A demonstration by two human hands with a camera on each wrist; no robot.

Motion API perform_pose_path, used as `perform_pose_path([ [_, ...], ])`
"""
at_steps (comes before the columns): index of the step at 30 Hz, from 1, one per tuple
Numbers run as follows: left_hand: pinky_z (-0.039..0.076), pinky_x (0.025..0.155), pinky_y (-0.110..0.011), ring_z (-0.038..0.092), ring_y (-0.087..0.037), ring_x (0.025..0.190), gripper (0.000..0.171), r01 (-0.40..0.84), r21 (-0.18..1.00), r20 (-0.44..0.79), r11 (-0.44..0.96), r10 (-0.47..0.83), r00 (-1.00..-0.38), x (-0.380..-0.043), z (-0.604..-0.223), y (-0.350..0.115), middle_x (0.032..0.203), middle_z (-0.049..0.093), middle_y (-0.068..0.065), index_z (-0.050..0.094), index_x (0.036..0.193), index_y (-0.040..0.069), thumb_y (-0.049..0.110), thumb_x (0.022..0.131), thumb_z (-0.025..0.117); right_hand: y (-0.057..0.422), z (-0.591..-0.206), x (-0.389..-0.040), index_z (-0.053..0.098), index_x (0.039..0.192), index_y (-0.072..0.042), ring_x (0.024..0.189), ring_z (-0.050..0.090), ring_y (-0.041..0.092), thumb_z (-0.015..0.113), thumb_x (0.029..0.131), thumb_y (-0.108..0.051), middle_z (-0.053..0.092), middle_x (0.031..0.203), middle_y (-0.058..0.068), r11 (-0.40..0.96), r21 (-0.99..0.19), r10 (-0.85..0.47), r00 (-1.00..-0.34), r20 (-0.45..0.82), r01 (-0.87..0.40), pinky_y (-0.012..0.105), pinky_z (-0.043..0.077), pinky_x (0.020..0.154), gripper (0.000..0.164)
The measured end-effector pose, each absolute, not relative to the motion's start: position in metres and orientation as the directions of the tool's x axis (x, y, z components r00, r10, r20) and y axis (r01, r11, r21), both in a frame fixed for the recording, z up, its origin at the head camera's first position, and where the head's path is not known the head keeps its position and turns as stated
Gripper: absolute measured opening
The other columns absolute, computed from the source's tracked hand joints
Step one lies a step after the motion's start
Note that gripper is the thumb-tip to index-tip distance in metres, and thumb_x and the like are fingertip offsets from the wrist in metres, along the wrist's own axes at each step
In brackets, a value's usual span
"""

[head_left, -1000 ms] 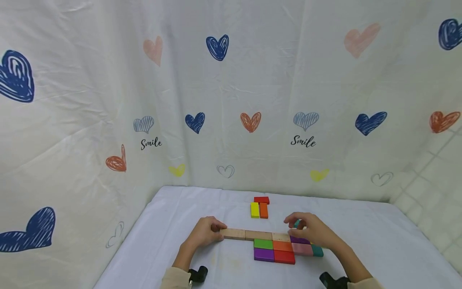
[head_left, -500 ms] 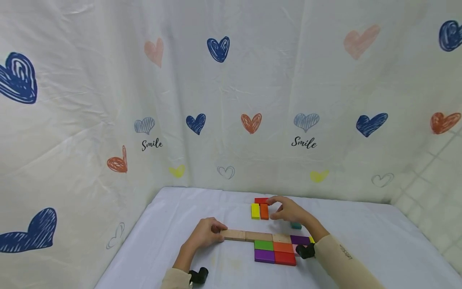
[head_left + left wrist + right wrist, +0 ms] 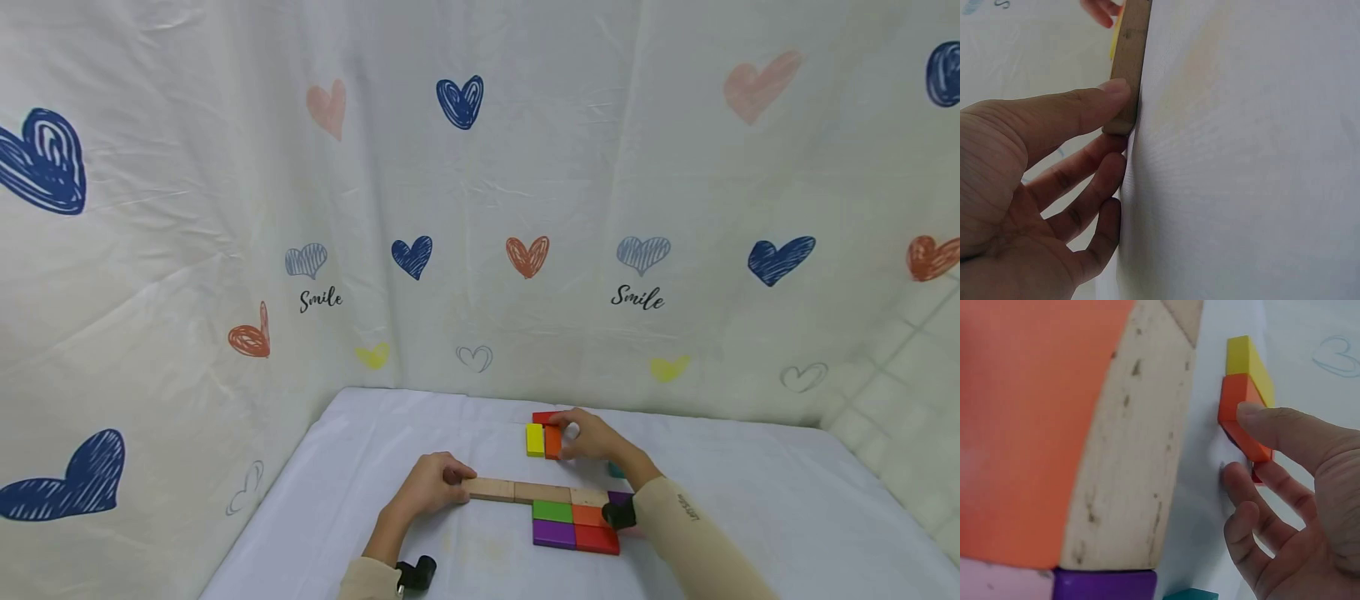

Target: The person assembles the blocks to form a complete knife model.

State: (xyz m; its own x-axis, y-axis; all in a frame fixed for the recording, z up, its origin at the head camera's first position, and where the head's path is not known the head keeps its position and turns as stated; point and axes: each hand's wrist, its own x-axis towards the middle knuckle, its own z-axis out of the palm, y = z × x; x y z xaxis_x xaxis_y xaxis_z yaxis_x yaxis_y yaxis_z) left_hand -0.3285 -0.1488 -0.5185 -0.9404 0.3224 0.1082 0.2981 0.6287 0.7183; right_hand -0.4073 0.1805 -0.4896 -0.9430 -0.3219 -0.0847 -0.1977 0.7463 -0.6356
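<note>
My left hand (image 3: 432, 485) pinches the left end of a plain wooden block (image 3: 491, 489), thumb on one side, as the left wrist view shows. That block heads a row of plain wooden blocks. Below the row lie a green block (image 3: 552, 509), an orange block (image 3: 589, 516), a purple block (image 3: 553, 533) and a red block (image 3: 597, 540). Farther back, my right hand (image 3: 596, 436) pinches another orange block (image 3: 1235, 394) between thumb and index finger. Beside it stands a yellow block (image 3: 1239, 356); a red block (image 3: 543, 417) lies behind them, partly hidden by the fingers.
A teal block (image 3: 616, 470) lies behind the right forearm, mostly covered. The right sleeve (image 3: 697, 533) hides the right end of the arrangement. A white cloth (image 3: 300, 533) covers the table; a curtain printed with hearts (image 3: 480, 167) hangs behind it.
My right hand has left the right end of the row, moved back and left to the far blocks, and closed on the orange one. The left hand keeps its place on the wooden block.
</note>
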Motion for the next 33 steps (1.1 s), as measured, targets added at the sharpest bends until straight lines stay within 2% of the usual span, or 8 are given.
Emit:
perform_pose_path([
  [5,0.046,0.068,-0.023,0.059,-0.012,0.081,0.029,0.302,0.719,0.111,0.626,0.325,-0.939,-0.328,-0.518,-0.149,0.090,0.070,0.003,0.082,0.104,0.015,0.007,0.076,0.087,0.180,-0.494,-0.409,0.064,0.134,-0.015,0.115,0.053,0.029,0.086,0.080,-0.016,0.060,0.125,0.008,0.766,-0.617,-0.301,-0.949,-0.092,-0.183,0.059,0.044,0.107,0.059],
  [11,0.046,0.067,-0.023,0.060,-0.014,0.081,0.030,0.321,0.720,0.130,0.615,0.335,-0.933,-0.328,-0.518,-0.149,0.091,0.070,0.000,0.082,0.103,0.014,0.005,0.075,0.087,0.182,-0.496,-0.410,0.065,0.135,-0.016,0.104,0.054,0.023,0.090,0.076,-0.020,0.061,0.116,0.005,0.799,-0.579,-0.263,-0.960,-0.099,-0.159,0.050,0.053,0.097,0.064],
  [17,0.046,0.069,-0.023,0.060,-0.013,0.083,0.029,0.305,0.716,0.113,0.628,0.327,-0.938,-0.328,-0.518,-0.149,0.092,0.071,0.000,0.082,0.104,0.015,0.007,0.076,0.086,0.188,-0.497,-0.410,0.064,0.136,-0.020,0.100,0.054,0.023,0.089,0.078,-0.030,0.060,0.111,0.006,0.827,-0.544,-0.257,-0.957,-0.137,-0.145,0.046,0.054,0.090,0.064],
  [20,0.047,0.069,-0.024,0.060,-0.014,0.083,0.029,0.303,0.715,0.111,0.630,0.326,-0.939,-0.327,-0.517,-0.149,0.093,0.071,-0.001,0.082,0.104,0.015,0.006,0.076,0.086,0.192,-0.496,-0.409,0.066,0.133,-0.021,0.098,0.054,0.023,0.088,0.080,-0.029,0.062,0.110,0.007,0.826,-0.544,-0.275,-0.948,-0.158,-0.149,0.046,0.053,0.088,0.058],
  [26,0.046,0.068,-0.024,0.060,-0.015,0.083,0.029,0.307,0.720,0.118,0.623,0.326,-0.938,-0.326,-0.515,-0.149,0.093,0.071,-0.003,0.082,0.104,0.014,0.006,0.076,0.086,0.195,-0.494,-0.409,0.072,0.115,-0.019,0.093,0.053,0.022,0.083,0.085,-0.017,0.063,0.103,0.004,0.819,-0.551,-0.299,-0.939,-0.170,-0.162,0.041,0.051,0.084,0.032],
  [33,0.046,0.069,-0.024,0.060,-0.014,0.083,0.029,0.307,0.710,0.116,0.634,0.324,-0.939,-0.328,-0.517,-0.148,0.092,0.071,-0.001,0.082,0.104,0.015,0.007,0.077,0.085,0.197,-0.490,-0.408,0.072,0.108,-0.018,0.094,0.053,0.022,0.084,0.083,-0.016,0.065,0.102,0.004,0.809,-0.567,-0.293,-0.943,-0.155,-0.158,0.041,0.051,0.084,0.028],
])
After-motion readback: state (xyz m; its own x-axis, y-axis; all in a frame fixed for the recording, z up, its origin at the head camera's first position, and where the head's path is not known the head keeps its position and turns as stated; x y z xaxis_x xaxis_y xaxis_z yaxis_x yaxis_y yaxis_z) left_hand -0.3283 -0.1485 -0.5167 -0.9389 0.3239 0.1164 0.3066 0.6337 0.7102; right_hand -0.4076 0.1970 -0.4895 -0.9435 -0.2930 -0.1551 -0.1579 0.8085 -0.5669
